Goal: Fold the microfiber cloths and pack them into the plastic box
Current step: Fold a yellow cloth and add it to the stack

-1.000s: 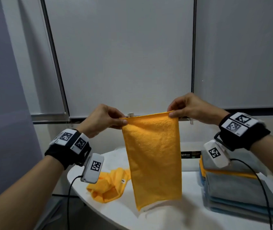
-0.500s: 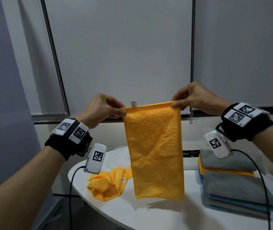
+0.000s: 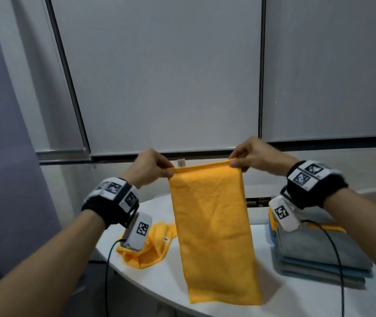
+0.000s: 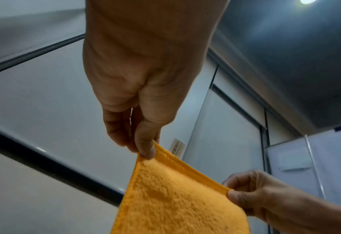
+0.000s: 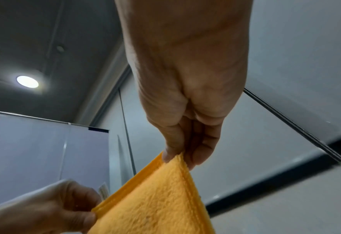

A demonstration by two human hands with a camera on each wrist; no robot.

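Observation:
An orange microfiber cloth [image 3: 212,232], folded lengthwise, hangs straight down above the white table [image 3: 159,280]. My left hand [image 3: 157,170] pinches its top left corner [image 4: 145,156] between thumb and fingers. My right hand [image 3: 244,156] pinches the top right corner [image 5: 175,158] the same way. A small white label [image 3: 180,162] sticks up from the top edge near the left hand. The cloth's lower edge hangs close to the tabletop. A clear plastic box [image 3: 258,203] with a dark label shows partly behind the cloth.
A crumpled orange cloth [image 3: 150,252] lies on the table's left part. A stack of folded grey, blue and orange cloths [image 3: 319,255] stands at the right. Roller blinds [image 3: 159,76] cover the wall behind. Camera cables hang from both wrists.
Both hands raised the cloth over the earlier frames, then held it taut; its bottom edge, which first trailed on the table, now hangs straighter.

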